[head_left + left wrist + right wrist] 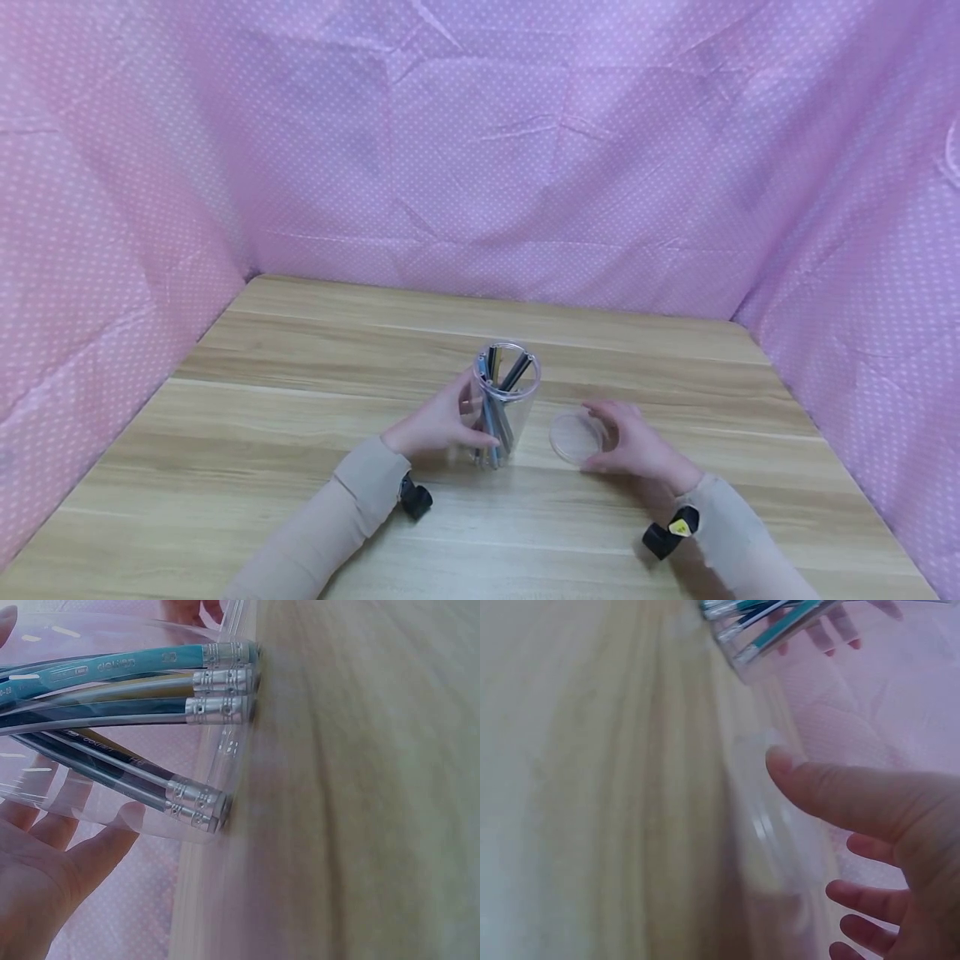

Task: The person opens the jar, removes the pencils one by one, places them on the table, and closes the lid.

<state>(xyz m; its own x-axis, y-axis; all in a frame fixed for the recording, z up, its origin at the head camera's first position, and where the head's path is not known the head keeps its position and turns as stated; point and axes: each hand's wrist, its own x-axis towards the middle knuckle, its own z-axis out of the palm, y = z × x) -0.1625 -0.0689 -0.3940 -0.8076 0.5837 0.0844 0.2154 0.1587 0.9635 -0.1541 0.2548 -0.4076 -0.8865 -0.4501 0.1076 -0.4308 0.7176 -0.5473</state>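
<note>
On my feed, the clear plastic jar [522, 414] is upright at the middle of the counter [375, 354]; I can't tell whether its base touches. Pencils [112, 667] lean inside it, metal-ferruled ends down, some teal, some dark. The left hand [441, 423] has its fingers wrapped round the jar, thumb in front. Just to the right I see a round clear lid [574, 438] lying flat, the right hand [633, 443] arched over its edge, fingers loose and apart, gripping nothing. Beyond hangs pink polka-dot cloth [480, 167].
</note>
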